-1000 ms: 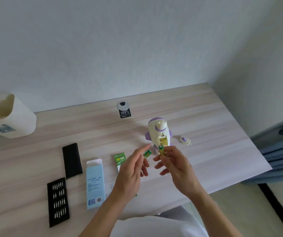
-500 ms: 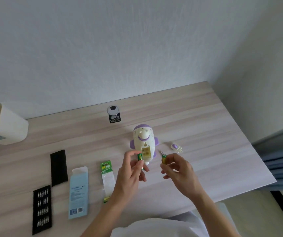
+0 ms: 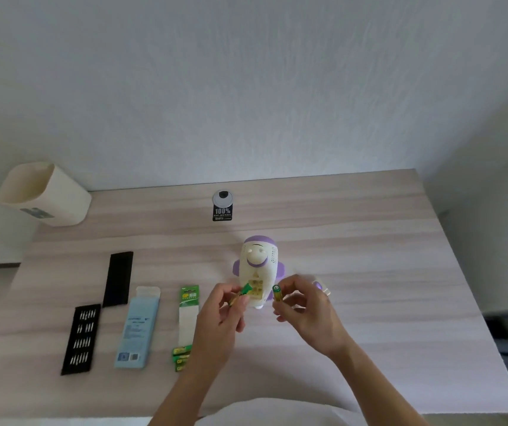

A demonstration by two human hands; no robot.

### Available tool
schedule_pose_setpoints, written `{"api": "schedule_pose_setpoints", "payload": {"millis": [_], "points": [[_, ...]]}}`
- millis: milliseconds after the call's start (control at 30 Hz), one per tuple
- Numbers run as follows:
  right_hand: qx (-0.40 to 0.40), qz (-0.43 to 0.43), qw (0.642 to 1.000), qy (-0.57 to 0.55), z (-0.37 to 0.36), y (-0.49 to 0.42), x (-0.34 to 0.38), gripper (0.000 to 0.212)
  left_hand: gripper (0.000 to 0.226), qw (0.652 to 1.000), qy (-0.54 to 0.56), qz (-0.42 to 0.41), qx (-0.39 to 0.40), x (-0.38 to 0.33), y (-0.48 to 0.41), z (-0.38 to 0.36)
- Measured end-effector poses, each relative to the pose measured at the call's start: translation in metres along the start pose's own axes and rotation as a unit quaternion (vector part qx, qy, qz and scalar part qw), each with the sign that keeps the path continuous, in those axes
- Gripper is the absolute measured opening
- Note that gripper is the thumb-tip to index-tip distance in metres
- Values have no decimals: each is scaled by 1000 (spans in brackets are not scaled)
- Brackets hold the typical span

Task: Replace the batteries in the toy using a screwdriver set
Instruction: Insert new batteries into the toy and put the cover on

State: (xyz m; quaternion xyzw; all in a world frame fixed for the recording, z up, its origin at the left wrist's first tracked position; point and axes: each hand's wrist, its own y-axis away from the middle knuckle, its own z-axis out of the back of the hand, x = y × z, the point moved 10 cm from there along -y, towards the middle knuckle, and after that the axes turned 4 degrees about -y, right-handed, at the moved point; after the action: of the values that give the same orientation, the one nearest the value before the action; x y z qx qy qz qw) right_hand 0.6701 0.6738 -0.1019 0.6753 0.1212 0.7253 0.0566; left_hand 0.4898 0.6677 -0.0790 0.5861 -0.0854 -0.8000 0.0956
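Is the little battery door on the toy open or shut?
Open. The toy shows its bare battery compartment, and the small purple-and-white cover lies apart from it on the table.

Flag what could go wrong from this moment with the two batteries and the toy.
1. Neither hand steadies the toy: the left hand pinches the left battery and the right hand pinches the right battery, so pressing one into the open compartment may shove the toy.
2. The purple cover lies close to the right hand and could be knocked away.
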Motion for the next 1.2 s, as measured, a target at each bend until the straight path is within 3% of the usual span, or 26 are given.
{"api": "schedule_pose_setpoints", "payload": {"millis": [333,600,867,1067,1200], "points": [[-32,-8,999,15,-2,3,2,11,13,999,-44,-20,4,7,-10,14],[-78,-11,995,61,-3,10,-2,12,28,983,-130,-130,28,-9,-19,12],[-92,-8,995,41,-8,12,3,29,17,964,-162,-207,33,-15,-26,12],[-94,-8,994,57,-11,7,3,28,18,977,-122,-169,49,-10,-37,8],[-94,-11,993,71,-12,4,2,27,21,995,13,-50,83,9,-44,3]]}}
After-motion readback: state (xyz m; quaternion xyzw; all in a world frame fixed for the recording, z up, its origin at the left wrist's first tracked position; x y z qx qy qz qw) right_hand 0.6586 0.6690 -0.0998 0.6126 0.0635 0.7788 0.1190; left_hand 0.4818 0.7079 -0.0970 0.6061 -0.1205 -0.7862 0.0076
